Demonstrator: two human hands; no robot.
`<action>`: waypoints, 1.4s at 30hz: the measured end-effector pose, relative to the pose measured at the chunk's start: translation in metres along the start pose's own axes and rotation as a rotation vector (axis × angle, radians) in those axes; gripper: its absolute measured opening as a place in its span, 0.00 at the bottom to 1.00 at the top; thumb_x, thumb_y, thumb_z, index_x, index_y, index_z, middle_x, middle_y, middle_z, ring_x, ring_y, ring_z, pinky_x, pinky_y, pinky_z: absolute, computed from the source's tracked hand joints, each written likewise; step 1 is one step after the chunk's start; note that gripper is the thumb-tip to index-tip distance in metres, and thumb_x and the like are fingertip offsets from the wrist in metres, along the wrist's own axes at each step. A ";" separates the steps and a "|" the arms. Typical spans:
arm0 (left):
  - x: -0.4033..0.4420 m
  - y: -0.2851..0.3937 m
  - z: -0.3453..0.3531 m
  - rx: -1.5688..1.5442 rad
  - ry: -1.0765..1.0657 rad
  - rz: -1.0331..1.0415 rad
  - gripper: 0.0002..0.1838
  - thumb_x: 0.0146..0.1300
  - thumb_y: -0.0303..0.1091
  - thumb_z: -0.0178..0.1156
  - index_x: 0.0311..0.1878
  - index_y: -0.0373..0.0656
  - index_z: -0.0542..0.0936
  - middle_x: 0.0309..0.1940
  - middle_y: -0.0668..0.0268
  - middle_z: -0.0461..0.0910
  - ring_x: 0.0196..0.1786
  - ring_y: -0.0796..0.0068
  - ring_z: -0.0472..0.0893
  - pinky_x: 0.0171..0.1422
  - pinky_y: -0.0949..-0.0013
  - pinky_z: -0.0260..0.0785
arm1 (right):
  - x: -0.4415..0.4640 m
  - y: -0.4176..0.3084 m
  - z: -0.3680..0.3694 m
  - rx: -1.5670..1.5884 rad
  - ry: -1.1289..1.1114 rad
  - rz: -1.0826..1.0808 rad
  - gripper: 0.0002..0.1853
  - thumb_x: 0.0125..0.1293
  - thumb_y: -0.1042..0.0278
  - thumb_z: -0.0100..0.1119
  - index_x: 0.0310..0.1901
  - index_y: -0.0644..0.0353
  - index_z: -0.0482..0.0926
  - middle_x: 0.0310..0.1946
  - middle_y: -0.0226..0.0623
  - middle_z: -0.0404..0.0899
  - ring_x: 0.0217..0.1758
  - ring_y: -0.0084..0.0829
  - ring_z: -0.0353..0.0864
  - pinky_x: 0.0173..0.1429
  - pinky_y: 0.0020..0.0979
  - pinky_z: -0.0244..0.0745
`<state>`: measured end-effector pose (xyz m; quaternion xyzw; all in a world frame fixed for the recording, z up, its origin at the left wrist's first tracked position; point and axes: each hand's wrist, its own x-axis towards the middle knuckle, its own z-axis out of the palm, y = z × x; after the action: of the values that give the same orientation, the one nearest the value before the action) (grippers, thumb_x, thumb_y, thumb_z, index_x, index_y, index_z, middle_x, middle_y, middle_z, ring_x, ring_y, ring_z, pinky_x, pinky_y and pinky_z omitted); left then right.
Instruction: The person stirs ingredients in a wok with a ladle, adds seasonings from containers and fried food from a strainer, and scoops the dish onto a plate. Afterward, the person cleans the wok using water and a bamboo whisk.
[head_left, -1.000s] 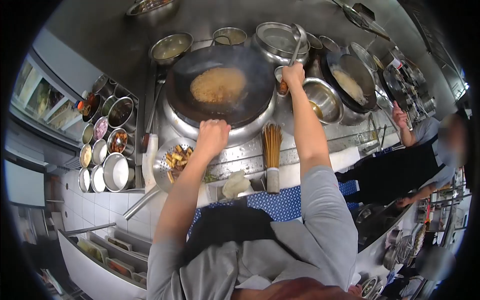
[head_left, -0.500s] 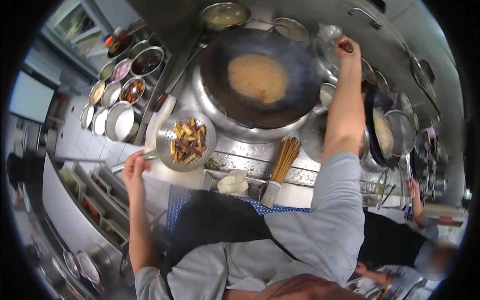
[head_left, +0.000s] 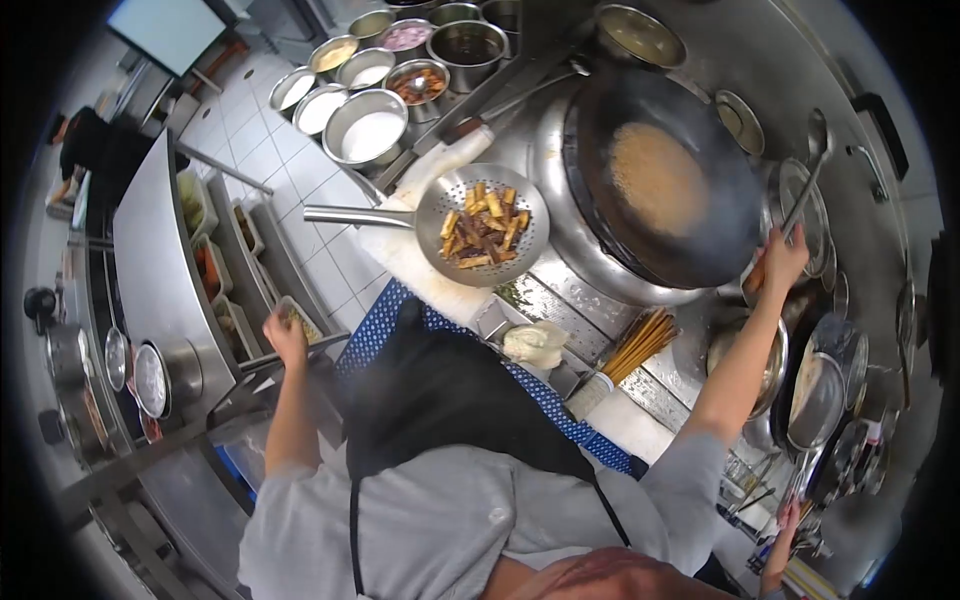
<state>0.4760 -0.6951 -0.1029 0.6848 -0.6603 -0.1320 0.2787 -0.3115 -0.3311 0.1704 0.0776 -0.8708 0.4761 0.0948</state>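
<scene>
My left hand (head_left: 287,337) is at a small container (head_left: 308,326) of pale yellow-green pieces in the counter at left; its fingers are curled, and anything between them is hidden. In my right hand (head_left: 786,258) is a ladle (head_left: 800,202), gripped near its wooden handle end, its bowl up by the back wall. Just left of that hand a dark wok (head_left: 713,122) sits over a metal ring with frothy brown liquid (head_left: 655,178) in it. A perforated strainer (head_left: 430,214) holding browned strips (head_left: 484,229) rests on a white cloth (head_left: 400,245) between my hands.
Metal pots (head_left: 366,128) of white and coloured ingredients stand at the top. A bamboo brush (head_left: 638,347) and a pale cloth (head_left: 535,343) lie by the front edge. Another person's hand (head_left: 788,518) shows lower right; a person in black (head_left: 90,145) is far left.
The view has turned left. My left hand has let go of the strainer handle and moved to the ingredient containers. My right hand still holds the ladle, now lower beside the wok.
</scene>
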 end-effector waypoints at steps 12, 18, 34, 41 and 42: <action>0.211 0.267 0.050 -0.800 -0.591 0.084 0.18 0.70 0.38 0.58 0.52 0.32 0.81 0.33 0.65 0.81 0.30 0.80 0.77 0.33 0.76 0.71 | -0.377 -0.120 0.073 1.043 -0.765 0.392 0.30 0.72 0.70 0.55 0.72 0.66 0.58 0.20 0.29 0.68 0.09 0.18 0.64 0.08 0.23 0.63; 0.209 0.291 0.062 -0.905 -0.759 -0.058 0.10 0.62 0.27 0.61 0.43 0.30 0.76 0.30 0.61 0.79 0.28 0.73 0.82 0.32 0.69 0.78 | -0.462 -0.203 0.132 0.810 -0.955 0.578 0.31 0.70 0.71 0.58 0.72 0.64 0.61 0.21 0.29 0.70 0.10 0.18 0.66 0.11 0.23 0.64; 0.213 0.253 0.072 -0.968 -0.820 0.261 0.32 0.58 0.31 0.71 0.63 0.28 0.71 0.55 0.53 0.80 0.49 0.66 0.84 0.41 0.69 0.82 | -0.529 -0.248 0.192 -0.370 -0.810 -0.204 0.33 0.68 0.70 0.56 0.73 0.65 0.59 0.26 0.63 0.79 0.32 0.62 0.82 0.42 0.50 0.75; 0.218 0.254 0.072 -0.934 -0.889 0.245 0.28 0.60 0.24 0.68 0.62 0.25 0.71 0.56 0.52 0.79 0.53 0.65 0.83 0.53 0.67 0.78 | -0.531 -0.263 0.187 -0.383 -0.863 -0.142 0.34 0.68 0.71 0.56 0.74 0.64 0.58 0.28 0.64 0.79 0.34 0.62 0.82 0.43 0.49 0.75; 0.218 0.252 0.076 -0.958 -0.857 0.255 0.28 0.58 0.26 0.69 0.61 0.26 0.73 0.53 0.52 0.81 0.50 0.65 0.85 0.51 0.67 0.79 | -0.531 -0.265 0.186 -0.375 -0.873 -0.119 0.34 0.68 0.71 0.56 0.74 0.64 0.58 0.29 0.64 0.79 0.34 0.61 0.82 0.43 0.49 0.75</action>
<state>0.2447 -0.9170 0.0163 0.2882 -0.6569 -0.6385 0.2787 0.2468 -0.6062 0.1612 0.3015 -0.8942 0.2273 -0.2405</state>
